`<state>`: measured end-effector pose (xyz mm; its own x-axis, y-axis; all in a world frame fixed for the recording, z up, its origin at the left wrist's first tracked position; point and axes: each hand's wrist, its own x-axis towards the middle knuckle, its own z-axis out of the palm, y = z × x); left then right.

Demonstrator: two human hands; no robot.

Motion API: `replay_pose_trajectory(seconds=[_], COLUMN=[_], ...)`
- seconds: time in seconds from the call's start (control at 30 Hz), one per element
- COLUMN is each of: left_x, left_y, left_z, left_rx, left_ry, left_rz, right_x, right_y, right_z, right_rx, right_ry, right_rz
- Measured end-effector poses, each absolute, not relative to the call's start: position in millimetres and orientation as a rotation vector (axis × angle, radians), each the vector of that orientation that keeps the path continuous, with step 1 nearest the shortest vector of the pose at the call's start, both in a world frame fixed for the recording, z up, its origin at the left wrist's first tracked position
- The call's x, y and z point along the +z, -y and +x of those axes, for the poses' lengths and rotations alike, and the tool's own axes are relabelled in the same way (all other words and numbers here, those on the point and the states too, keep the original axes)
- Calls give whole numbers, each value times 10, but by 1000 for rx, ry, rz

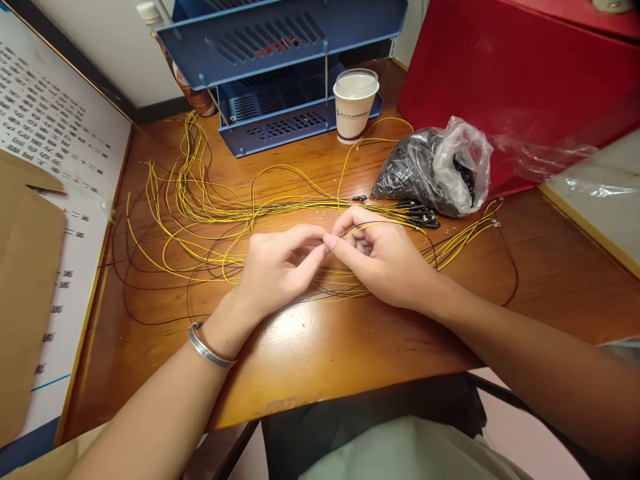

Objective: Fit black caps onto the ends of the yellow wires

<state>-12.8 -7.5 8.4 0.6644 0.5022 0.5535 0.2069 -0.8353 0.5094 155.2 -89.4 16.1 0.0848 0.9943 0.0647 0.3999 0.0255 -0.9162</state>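
My left hand [283,267] and my right hand [383,257] meet fingertip to fingertip above the table. Thin yellow and dark wire [383,223] runs out of the right hand's pinch and over its fingers. Whatever sits between the left fingertips is hidden. Behind and beneath the hands lies a long bundle of yellow and dark wires [225,215], its loose ends fanned out to the left. Small black connectors [423,217] cap several wires at the right. Another bunch of yellow wires [463,237] lies right of my right hand.
A clear plastic bag [425,167] of small black parts rests behind the wires. Farther back stand a paper cup [353,110], a blue tray rack [280,50] and a bottle [195,87]. A red box [500,80] is at right, cardboard [30,287] at left.
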Motion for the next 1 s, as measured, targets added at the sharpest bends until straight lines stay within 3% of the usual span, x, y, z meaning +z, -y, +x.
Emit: replay_pose_trajectory(seconds=[1.0], left_x=[76], left_y=[73], left_z=[-145], left_rx=[937], left_ry=[-565], left_rz=[2583], right_x=[174], right_y=[897], right_z=[1583], right_rx=[718], right_ry=[1604], right_rz=[-1550])
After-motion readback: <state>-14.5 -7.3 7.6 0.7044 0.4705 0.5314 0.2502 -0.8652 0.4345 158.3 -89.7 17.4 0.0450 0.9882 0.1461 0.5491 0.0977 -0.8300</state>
